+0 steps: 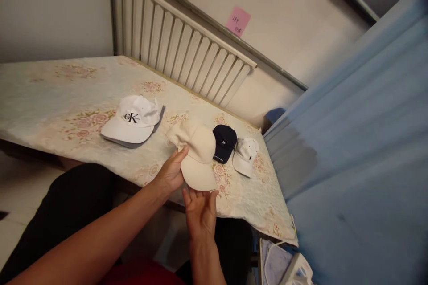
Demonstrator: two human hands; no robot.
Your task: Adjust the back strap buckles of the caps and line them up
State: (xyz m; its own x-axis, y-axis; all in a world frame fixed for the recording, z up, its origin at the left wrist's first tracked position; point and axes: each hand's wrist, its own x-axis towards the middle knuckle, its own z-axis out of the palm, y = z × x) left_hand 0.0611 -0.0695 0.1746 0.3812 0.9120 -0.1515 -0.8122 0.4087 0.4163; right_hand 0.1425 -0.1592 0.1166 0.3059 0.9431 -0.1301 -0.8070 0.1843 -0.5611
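Note:
A plain beige baseball cap (199, 173) is held above the near side of the bed, its brim toward me. My left hand (172, 171) grips the cap's left side where crown and brim meet, thumb on top. Palm up, my right hand (202, 216) is at the brim's front edge; its fingertips go under the brim and the thumb touches the right corner. Behind it lie a navy cap (224, 142) and a white cap with a small dark logo (246, 156). Further left, a white cap with CK lettering (135, 118) rests on a grey cap (133, 144).
A floral cover (63, 93) lies over the bed-like surface. A radiator (177, 40) and a wall with a pink note (238, 21) stand behind it. A blue curtain (347, 156) hangs at the right. Near the lower right is a white appliance with a cord (299, 267).

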